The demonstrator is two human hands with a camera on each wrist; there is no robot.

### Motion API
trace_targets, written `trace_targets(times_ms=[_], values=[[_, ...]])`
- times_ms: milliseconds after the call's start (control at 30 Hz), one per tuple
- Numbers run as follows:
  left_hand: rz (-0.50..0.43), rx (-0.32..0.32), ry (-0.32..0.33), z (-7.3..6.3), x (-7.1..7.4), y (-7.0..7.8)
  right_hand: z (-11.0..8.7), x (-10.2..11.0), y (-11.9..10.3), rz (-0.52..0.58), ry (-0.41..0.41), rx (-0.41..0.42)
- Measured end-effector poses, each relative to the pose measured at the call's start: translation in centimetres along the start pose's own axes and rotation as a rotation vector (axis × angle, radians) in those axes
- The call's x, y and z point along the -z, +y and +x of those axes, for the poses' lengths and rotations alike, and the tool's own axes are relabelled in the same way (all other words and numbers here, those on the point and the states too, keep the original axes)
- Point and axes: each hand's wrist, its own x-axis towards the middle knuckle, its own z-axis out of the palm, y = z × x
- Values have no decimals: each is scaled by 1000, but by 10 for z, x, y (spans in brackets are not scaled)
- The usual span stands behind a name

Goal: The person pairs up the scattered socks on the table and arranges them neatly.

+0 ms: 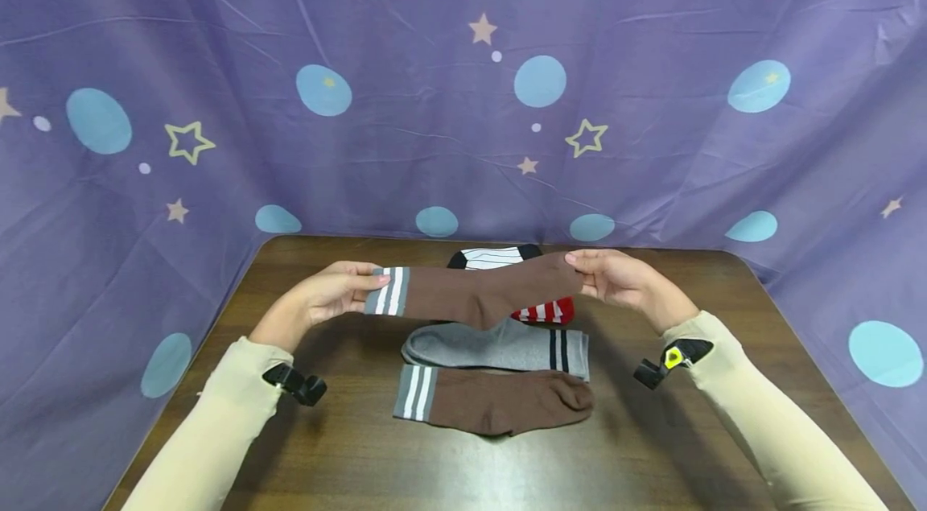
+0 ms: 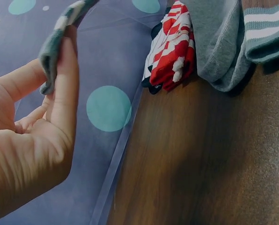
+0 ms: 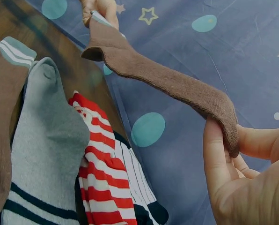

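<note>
A brown sock (image 1: 449, 294) with a grey-green cuff and two white stripes is stretched sideways above the table. My left hand (image 1: 336, 291) pinches its striped cuff between thumb and fingers. At the toe end, my right hand (image 1: 615, 278) pinches the brown knit, seen closely as the sock (image 3: 172, 86) in the right wrist view. Nearer to me on the table lies a second brown sock (image 1: 507, 402) with the same striped cuff, its toe to the right. Just behind that one is a grey sock (image 1: 492, 346) with two black stripes.
Beyond the grey sock lie a red-and-white striped sock (image 3: 106, 168) and a white sock (image 1: 492, 257) with thin dark lines and black ends, both partly hidden by the raised sock in the head view. A purple patterned curtain (image 1: 434, 92) borders the wooden table (image 1: 326, 447).
</note>
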Motion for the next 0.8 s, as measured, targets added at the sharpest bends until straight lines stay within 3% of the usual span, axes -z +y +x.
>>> trace_targets(times_ms=[200,467,800], values=[[13,13,-22,5,-1,0,-3,7,1,-12,8,-23],[23,30,6,6,-1,0,-6,17,6,-42,0,-27],[23,34,-17,3,-3,0,-12,16,9,26,4,-56]])
